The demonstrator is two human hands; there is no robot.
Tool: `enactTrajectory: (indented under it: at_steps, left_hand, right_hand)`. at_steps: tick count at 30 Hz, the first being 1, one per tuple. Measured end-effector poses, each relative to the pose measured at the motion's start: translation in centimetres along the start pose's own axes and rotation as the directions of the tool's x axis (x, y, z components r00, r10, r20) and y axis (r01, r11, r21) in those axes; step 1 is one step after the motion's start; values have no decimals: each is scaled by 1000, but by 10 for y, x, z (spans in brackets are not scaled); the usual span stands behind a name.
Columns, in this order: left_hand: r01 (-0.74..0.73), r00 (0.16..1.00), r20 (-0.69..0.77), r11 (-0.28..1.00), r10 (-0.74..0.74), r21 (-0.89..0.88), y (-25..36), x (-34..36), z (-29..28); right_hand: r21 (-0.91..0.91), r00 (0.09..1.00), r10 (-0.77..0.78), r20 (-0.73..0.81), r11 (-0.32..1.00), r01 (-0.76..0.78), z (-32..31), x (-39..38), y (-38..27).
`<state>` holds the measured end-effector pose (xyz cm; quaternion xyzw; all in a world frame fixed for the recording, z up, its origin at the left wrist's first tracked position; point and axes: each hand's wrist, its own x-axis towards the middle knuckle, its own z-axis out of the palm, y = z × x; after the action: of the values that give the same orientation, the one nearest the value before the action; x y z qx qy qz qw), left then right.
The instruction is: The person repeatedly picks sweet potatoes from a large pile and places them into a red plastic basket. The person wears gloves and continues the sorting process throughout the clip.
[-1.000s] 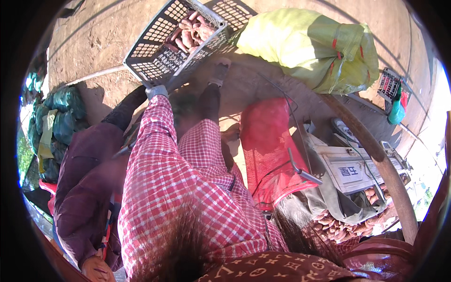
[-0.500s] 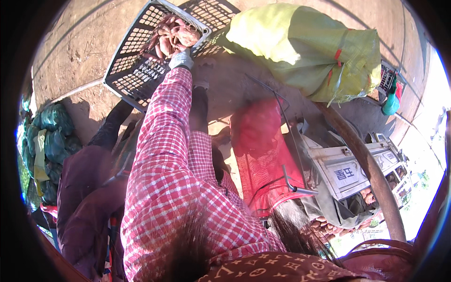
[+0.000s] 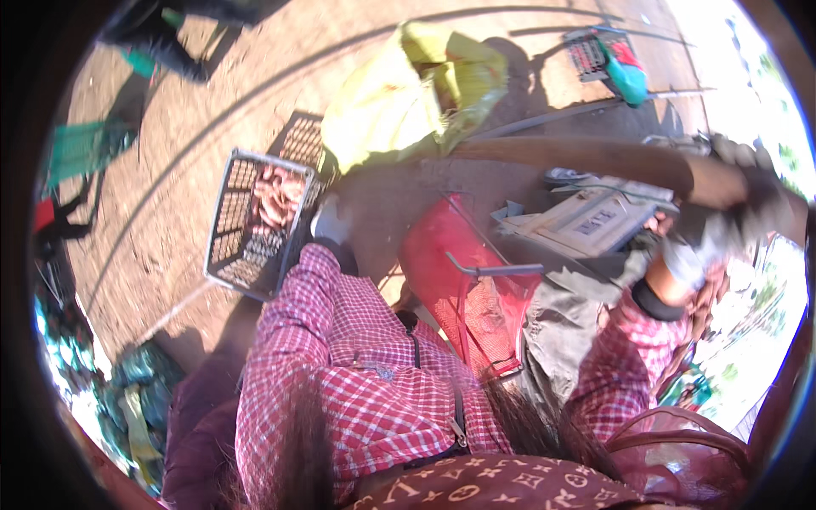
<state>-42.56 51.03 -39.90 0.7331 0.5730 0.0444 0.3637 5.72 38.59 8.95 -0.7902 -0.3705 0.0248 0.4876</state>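
Observation:
My left hand (image 3: pixel 330 223), in a pale glove, is beside the right side of a black mesh crate (image 3: pixel 220 235) holding several sweet potatoes (image 3: pixel 274 194); whether it touches the crate is unclear. My right hand (image 3: pixel 690 255), also gloved and smeared by motion, is raised at the right near a thick wooden pole (image 3: pixel 595 155); its fingers are too blurred to read. A red mesh sack (image 3: pixel 433 255) with a metal bar across it lies between my arms. A large yellow woven sack (image 3: pixel 365 110) is just beyond the crate.
Green sacks (image 3: pixel 140 378) lie at lower left beside purple clothing (image 3: pixel 200 425). A person's dark legs (image 3: pixel 174 47) show at top left. A small crate (image 3: pixel 585 58) with a green bag is at upper right. A pale metal panel (image 3: pixel 578 221) and grey cloth (image 3: pixel 552 314) are at right.
My left hand has moved from among the sweet potatoes to beside the crate, and my right arm has come into view at the right. The view has shifted, showing more ground at upper left.

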Motion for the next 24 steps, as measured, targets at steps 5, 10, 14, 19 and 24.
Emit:
enactTrajectory:
  at_steps: [5,10,14,19,24]
  left_hand:
    - [-291,909,170,874,379,-390,175,-83,-24]
    - [-502,728,366,814,580,-294,282,-157,-54]
    - [-523,646,467,796,603,-304,319,-172,-56]
    - [-560,554,637,806,536,-192,297,-175,-38]
    - [-478,483,694,825,534,-301,299,-197,-5]
  right_hand:
    - [111,993,-116,-3,987,116,19,15,-46]
    - [195,988,72,137,976,-98,-10,-40,-67]
    - [50,913,307,269,942,-332,-96,-169,-10]
    - [-107,842,538,30,839,-533,-152,-317,56]
    - [-182,734,666,-130,712,-678,-212,-402,94]
